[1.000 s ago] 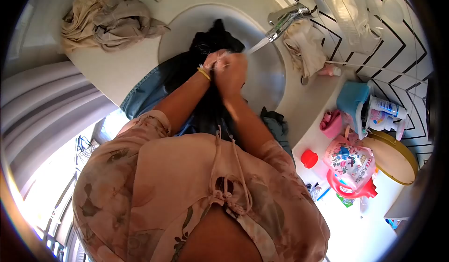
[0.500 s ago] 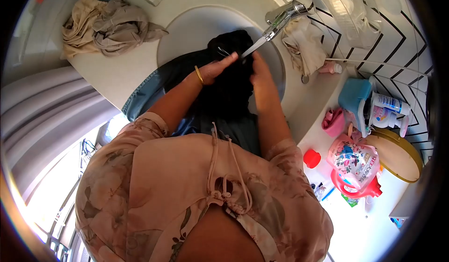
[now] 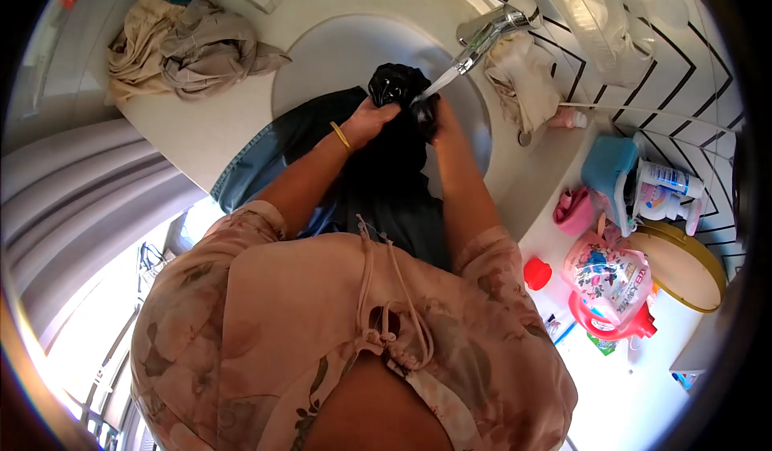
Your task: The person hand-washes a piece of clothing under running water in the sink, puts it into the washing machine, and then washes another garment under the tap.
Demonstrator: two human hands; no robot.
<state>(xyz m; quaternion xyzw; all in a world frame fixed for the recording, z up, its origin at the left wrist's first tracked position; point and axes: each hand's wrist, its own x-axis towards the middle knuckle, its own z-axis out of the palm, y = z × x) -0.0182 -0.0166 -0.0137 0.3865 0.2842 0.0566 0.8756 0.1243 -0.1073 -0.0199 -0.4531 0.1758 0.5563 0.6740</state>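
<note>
A wet black cloth (image 3: 386, 149), perhaps a garment, is bunched up in the round sink (image 3: 322, 53). My left hand (image 3: 371, 121), below a gold bangle on the wrist, is closed on its upper left part. My right hand (image 3: 442, 123) grips the cloth on the other side, its fingers partly hidden. Water from the chrome faucet (image 3: 481, 42) runs onto the black cloth between both hands. Dark blue-green fabric (image 3: 265, 157) drapes over the sink's front rim, beneath my forearms.
Beige and grey crumpled clothes (image 3: 201, 45) lie on the counter at left. A pale cloth (image 3: 523, 77) sits beside the faucet. To the right stand a blue container (image 3: 609, 161), a pink detergent pouch (image 3: 607, 278), a red cap (image 3: 536, 273) and a round gold-rimmed basin (image 3: 679, 266).
The top of the black cloth has been gathered into shiny, wet bunches in my hands. My left fingers, stretched out before, are now curled around it. Water keeps running.
</note>
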